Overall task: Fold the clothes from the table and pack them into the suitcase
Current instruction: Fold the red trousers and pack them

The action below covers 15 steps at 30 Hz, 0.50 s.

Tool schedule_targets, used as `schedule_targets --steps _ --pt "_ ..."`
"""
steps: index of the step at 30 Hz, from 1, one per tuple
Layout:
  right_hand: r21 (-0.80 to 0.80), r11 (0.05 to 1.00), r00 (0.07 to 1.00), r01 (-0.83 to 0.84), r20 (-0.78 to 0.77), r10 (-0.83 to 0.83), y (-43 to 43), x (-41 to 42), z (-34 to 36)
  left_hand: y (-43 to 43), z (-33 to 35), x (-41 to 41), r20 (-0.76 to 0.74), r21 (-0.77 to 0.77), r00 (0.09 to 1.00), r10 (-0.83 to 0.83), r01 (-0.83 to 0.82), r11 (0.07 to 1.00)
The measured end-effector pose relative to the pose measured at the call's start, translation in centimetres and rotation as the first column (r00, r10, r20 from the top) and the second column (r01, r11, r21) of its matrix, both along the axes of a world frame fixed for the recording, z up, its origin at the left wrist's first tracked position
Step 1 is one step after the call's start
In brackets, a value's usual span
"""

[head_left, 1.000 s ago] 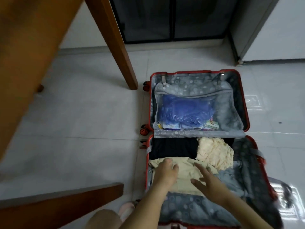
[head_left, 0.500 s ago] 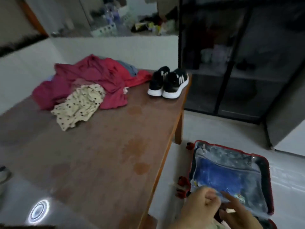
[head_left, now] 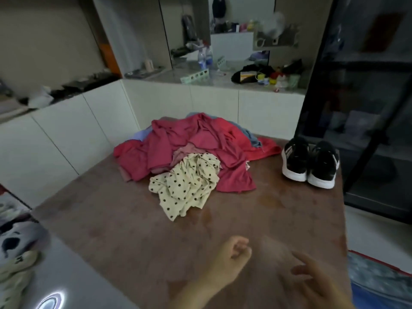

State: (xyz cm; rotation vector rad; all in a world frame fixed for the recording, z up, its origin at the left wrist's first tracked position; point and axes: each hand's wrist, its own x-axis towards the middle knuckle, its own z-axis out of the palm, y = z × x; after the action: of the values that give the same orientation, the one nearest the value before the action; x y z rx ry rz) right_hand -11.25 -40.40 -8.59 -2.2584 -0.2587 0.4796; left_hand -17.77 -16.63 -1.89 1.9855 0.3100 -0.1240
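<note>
both left grip (head_left: 229, 262), right grip (head_left: 316, 284) hover above table (head_left: 133, 219).

Clothes pile (head_left: 196, 148) lay on table (head_left: 133, 230), far side, at 12 o'clock. Loose garment (head_left: 187, 186) lay at pile's near edge, partly on it. Shoes (head_left: 310, 163) stood at 2 o'clock by table's right edge, apart from pile. Suitcase (head_left: 379, 279) was on floor at 4 o'clock, beside table. Left hand (head_left: 231, 257) was at 6 o'clock, right hand (head_left: 316, 282) at 5 o'clock, both over table's near part.
</note>
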Motion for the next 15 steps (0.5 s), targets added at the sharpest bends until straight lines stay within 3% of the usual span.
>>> schedule_targets --steps 6,15 --pt "0.008 0.990 0.986 -0.144 0.086 0.143 10.8 0.2 4.7 12.8 -0.1 2.1 0.038 0.120 0.995 0.091 -0.095 0.988" --pt "-0.070 0.978 0.967 -0.196 0.151 0.204 19.0 10.2 6.3 19.0 0.0 5.9 0.045 0.134 0.990 0.137 -0.141 0.981"
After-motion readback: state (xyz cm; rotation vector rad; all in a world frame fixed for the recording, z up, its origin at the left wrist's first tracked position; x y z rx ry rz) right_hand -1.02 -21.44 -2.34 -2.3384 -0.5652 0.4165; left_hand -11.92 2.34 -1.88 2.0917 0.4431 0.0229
